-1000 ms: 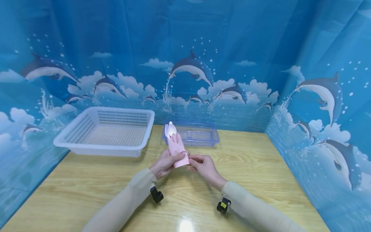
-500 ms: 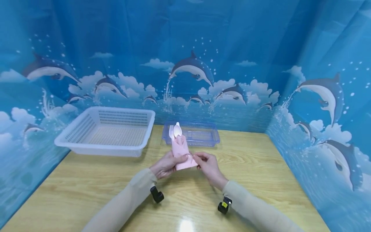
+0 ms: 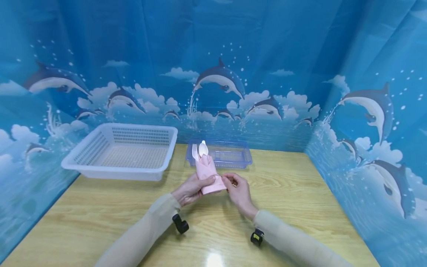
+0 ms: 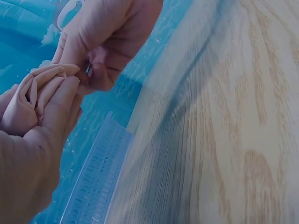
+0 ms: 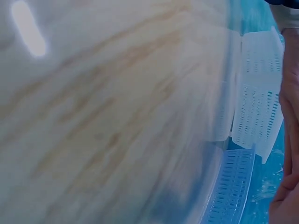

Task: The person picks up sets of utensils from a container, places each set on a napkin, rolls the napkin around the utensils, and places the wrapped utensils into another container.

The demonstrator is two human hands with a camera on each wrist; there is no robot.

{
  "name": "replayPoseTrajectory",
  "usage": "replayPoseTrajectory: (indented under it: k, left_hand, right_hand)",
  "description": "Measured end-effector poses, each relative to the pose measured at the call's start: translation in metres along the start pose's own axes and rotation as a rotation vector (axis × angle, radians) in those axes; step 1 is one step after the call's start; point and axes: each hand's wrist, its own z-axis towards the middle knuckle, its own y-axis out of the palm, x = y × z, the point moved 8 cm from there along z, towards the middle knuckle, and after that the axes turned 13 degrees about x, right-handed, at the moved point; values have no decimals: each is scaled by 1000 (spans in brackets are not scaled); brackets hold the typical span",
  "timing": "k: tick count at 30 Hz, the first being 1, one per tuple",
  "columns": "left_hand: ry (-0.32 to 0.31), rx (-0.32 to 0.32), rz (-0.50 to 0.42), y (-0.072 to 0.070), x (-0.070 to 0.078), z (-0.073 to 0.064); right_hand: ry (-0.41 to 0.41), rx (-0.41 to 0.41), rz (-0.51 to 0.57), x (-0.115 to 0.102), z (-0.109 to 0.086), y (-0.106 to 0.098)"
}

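A pink cloth napkin [image 3: 206, 171] is folded round a pale fork [image 3: 195, 151] and a pale spoon [image 3: 203, 149]. Their heads stick out at its far end. My left hand [image 3: 191, 188] grips the napkin's lower part, thumb on top. At the napkin's lower right edge, my right hand [image 3: 239, 191] pinches with thumb and curled fingers; a thin line crosses the cloth there, too small to make out. The left wrist view shows the rolled napkin [image 4: 44, 95] end-on, the two hands close together. In the right wrist view only part of a hand [image 5: 290, 140] shows.
A large white slotted basket [image 3: 123, 172] stands at the back left of the wooden table [image 3: 283, 185]. Behind the napkin is a smaller clear blue basket [image 3: 230, 163]. A blue dolphin-print curtain [image 3: 213, 44] encloses the back and sides.
The napkin bundle first shifted and turned slightly right, showing the fork more, then came back a little left. My right hand moved up slightly along the napkin's edge.
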Motion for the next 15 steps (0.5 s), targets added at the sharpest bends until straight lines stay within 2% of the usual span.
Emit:
replayPoseTrajectory:
  k: [7, 10, 15]
  left_hand:
    - [13, 26, -10, 0, 1, 1]
    - [26, 32, -21, 0, 2, 1]
    - [25, 52, -28, 0, 2, 3]
  right_hand:
    - [-114, 38, -25, -6, -1, 8]
    - [-155, 67, -71, -9, -1, 11]
    - [-103, 98, -120, -7, 0, 10]
